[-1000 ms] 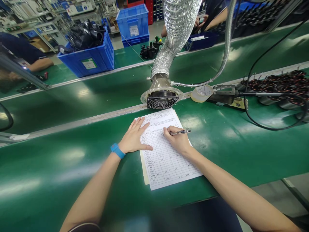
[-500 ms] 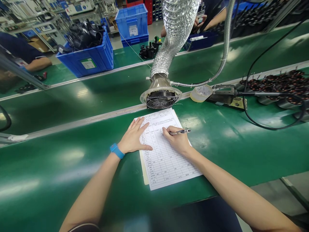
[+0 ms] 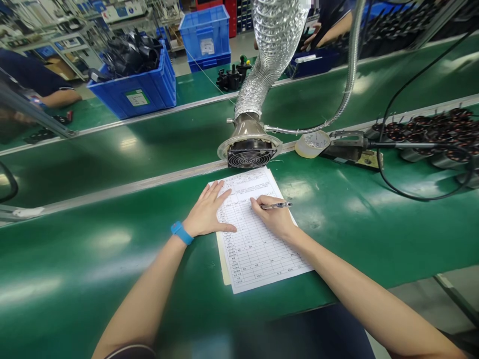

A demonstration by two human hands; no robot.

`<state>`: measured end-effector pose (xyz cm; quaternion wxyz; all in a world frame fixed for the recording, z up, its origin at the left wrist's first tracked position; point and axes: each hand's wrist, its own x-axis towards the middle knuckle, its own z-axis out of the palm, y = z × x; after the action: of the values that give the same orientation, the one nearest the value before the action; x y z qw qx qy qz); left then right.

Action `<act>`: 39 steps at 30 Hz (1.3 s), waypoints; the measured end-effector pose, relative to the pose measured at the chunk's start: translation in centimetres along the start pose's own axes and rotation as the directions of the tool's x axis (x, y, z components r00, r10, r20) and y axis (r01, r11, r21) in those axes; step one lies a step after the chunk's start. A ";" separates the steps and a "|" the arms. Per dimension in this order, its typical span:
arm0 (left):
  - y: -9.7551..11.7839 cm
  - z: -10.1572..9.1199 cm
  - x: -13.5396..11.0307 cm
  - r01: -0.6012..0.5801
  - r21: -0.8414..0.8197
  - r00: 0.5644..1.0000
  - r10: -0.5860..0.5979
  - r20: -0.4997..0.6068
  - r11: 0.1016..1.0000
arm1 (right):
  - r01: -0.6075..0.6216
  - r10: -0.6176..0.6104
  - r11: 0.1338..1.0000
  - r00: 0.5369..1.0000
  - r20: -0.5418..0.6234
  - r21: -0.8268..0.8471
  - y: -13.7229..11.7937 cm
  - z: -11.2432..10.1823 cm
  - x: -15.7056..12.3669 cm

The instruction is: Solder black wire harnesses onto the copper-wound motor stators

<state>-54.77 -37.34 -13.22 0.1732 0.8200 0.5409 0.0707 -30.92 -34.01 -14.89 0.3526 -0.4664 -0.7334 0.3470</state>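
Observation:
A printed form sheet point(image 3: 258, 249) lies on the green bench point(image 3: 93, 269) in front of me. My left hand point(image 3: 208, 212) rests flat on the sheet's left edge, fingers spread, a blue band on the wrist. My right hand point(image 3: 273, 215) is closed on a pen point(image 3: 279, 205), its tip down on the upper middle of the form.
A fan-mouthed foil exhaust duct point(image 3: 250, 149) stands just beyond the sheet. A tape roll point(image 3: 312, 143), a tool with black cable point(image 3: 350, 144) and several motor stators point(image 3: 441, 132) lie right. Blue crates point(image 3: 138, 85) and other people's arms are across the conveyor.
My right hand with the pen has shifted slightly left across the form. My left hand has stayed where it was.

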 end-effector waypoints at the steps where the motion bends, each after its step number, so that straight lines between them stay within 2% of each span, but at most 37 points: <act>1: 0.0 0.0 0.0 0.001 0.002 1.000 -0.001 0.002 1.000 | 0.001 -0.001 1.000 1.000 -0.003 -0.009 0.0 0.0 0.0; 16: -0.3 0.1 -0.1 -0.012 -0.018 1.000 0.011 -0.012 1.000 | 0.001 -0.001 1.000 0.999 -0.036 -0.025 -0.1 -0.1 0.1; 22: -0.1 0.0 -0.1 -0.003 -0.010 1.000 0.003 0.001 1.000 | 0.032 -0.032 0.999 0.999 0.012 -0.043 0.0 0.0 0.0; 28: -0.1 0.1 -0.1 -0.004 -0.004 1.000 0.004 -0.008 1.000 | 0.026 -0.027 0.999 0.998 -0.051 -0.026 -0.3 -0.1 0.0; 39: -0.2 0.2 -0.1 -0.011 -0.019 1.000 0.011 -0.015 1.000 | 0.030 -0.031 0.999 0.999 -0.029 -0.043 0.1 -0.1 0.0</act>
<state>-54.96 -37.35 -13.45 0.1763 0.8208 0.5369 0.0830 -30.82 -33.95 -14.94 0.3586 -0.4678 -0.7423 0.3187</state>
